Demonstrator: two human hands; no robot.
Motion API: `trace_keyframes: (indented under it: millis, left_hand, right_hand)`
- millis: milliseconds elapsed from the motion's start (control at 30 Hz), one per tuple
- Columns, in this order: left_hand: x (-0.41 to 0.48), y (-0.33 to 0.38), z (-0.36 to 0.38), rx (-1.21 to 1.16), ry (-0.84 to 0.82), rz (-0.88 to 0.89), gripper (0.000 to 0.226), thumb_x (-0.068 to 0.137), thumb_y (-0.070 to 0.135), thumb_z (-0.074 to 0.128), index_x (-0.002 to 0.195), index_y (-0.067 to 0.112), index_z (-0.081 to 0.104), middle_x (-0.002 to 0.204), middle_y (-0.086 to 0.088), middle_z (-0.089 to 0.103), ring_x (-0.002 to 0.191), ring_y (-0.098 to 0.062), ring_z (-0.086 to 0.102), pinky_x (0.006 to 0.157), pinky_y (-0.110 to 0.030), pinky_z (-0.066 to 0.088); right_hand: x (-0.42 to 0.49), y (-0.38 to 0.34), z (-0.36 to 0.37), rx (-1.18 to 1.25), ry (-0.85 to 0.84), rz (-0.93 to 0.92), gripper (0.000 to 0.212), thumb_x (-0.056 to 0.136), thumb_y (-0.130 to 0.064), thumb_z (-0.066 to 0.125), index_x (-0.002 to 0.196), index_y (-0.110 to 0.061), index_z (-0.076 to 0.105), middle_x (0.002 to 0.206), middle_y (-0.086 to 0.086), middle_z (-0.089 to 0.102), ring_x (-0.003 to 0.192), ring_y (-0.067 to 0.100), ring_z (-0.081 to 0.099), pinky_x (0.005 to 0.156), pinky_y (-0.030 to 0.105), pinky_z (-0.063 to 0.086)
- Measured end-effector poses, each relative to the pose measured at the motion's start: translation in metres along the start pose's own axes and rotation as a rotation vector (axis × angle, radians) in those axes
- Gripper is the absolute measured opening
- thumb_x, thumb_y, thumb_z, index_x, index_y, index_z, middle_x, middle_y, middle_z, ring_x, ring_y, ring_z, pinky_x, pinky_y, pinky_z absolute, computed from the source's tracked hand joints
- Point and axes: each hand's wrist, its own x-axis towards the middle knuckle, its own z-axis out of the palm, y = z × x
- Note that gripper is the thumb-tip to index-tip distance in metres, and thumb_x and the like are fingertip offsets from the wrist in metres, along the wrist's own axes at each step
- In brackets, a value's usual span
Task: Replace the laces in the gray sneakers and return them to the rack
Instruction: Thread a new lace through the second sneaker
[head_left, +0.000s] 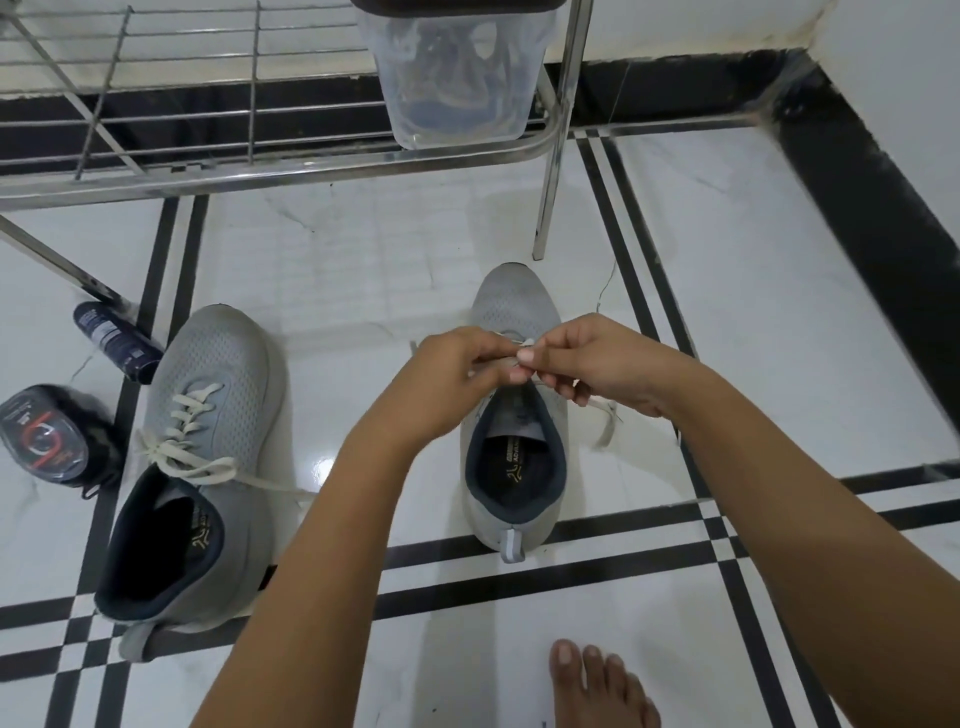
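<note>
1. Toes of a bare foot (592, 675) showed at the bottom edge, planted on the white tiled floor (753, 291) with its black stripes.
2. Two bare forearms reached forward from the lower edge and met above the right-side sneaker (511, 483).
3. Fingers of the left hand (452, 379) were curled, and thumb and fingertips pinched a cream lace (605, 423). The right hand (602, 364) pinched the same lace just beside it, so both hands gripped it over the front eyelets, nearly touching each other.
4. One loose end of that lace trailed from under the right hand down to the floor at the shoe's right side.
5. The right-side sneaker, gray with a dark lining, stood upright on the floor. Its heel faced the camera, its toe pointed toward the rack, and the insole showed through the open collar.
6. The left-side sneaker (223, 364) stood well apart from it, heel also nearest. It was threaded with a second lace (189, 415), whose untied ends lay across the collar and onto the floor.
7. Farther left lay a black packet (49, 434) with red markings. A dark blue can (117, 340) lay on its side near that sneaker's toe.
8. Beyond stood a metal rack (291, 169). A clear plastic box (457, 93) sat at the right end of its low shelf, its contents too blurred to tell.
</note>
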Motion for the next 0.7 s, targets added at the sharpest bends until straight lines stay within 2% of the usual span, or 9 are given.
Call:
trace_keyframes:
  millis: [100,200,267,333,400,500,700]
  left_hand:
    - [-0.002,-0.006,0.004,-0.067,0.146,-0.055,0.014,0.085,0.018,0.066,0.097,0.016,0.073,0.082,0.015,0.058,0.073,0.007,0.053,0.067,0.001,0.037]
    - [-0.007,-0.01,0.01,-0.041,0.199,-0.108,0.012,0.083,0.021,0.068,0.092,0.015,0.074,0.086,0.007,0.058,0.077,0.0,0.053,0.066,-0.006,0.039]
    - [-0.009,-0.008,0.019,0.009,0.182,-0.111,0.013,0.082,0.019,0.069,0.092,0.012,0.074,0.09,0.001,0.054,0.083,-0.009,0.053,0.065,-0.006,0.036]
    - [-0.011,-0.005,0.03,0.081,0.161,-0.086,0.015,0.083,0.017,0.067,0.094,0.009,0.073,0.092,0.0,0.047,0.083,-0.011,0.049,0.065,-0.007,0.033]
    - [-0.012,-0.002,0.04,0.135,0.164,-0.056,0.017,0.085,0.016,0.065,0.097,0.007,0.073,0.092,0.0,0.041,0.082,-0.011,0.046,0.068,-0.013,0.034]
    - [-0.011,0.0,0.051,0.136,0.189,-0.081,0.018,0.087,0.016,0.061,0.098,0.007,0.072,0.093,0.0,0.04,0.083,-0.013,0.048,0.072,-0.022,0.04]
    - [-0.008,0.0,0.057,0.091,0.242,-0.094,0.016,0.087,0.016,0.062,0.094,0.006,0.072,0.09,0.0,0.042,0.087,-0.02,0.054,0.078,-0.033,0.046]
  right_hand:
    - [-0.004,0.002,-0.001,0.042,0.014,0.026,0.029,0.089,-0.032,0.06,0.087,-0.004,0.069,0.06,-0.002,0.052,0.051,0.01,0.043,0.048,0.021,0.035]
    - [-0.006,0.009,0.003,-0.183,0.075,0.06,0.032,0.081,-0.035,0.07,0.093,-0.006,0.064,0.07,0.001,0.054,0.06,0.014,0.048,0.051,0.026,0.04]
    - [-0.006,0.015,0.007,-0.268,0.08,0.087,0.029,0.079,-0.029,0.074,0.095,-0.008,0.061,0.074,0.002,0.056,0.065,0.015,0.053,0.052,0.026,0.046]
    - [-0.004,0.019,0.008,-0.188,0.098,0.1,0.019,0.081,-0.017,0.071,0.092,-0.004,0.062,0.074,0.008,0.059,0.064,0.016,0.056,0.056,0.026,0.05]
    - [-0.005,0.022,0.005,-0.082,0.114,0.118,0.008,0.085,-0.008,0.066,0.088,-0.001,0.064,0.073,0.012,0.061,0.061,0.016,0.058,0.059,0.024,0.054]
    - [-0.006,0.026,0.001,0.017,0.116,0.132,0.01,0.087,-0.002,0.062,0.093,0.004,0.065,0.072,0.011,0.062,0.056,0.013,0.059,0.059,0.019,0.056]
    - [-0.007,0.03,-0.001,0.151,0.115,0.142,0.007,0.086,0.0,0.062,0.091,0.004,0.065,0.069,0.01,0.062,0.062,0.016,0.06,0.063,0.021,0.057]
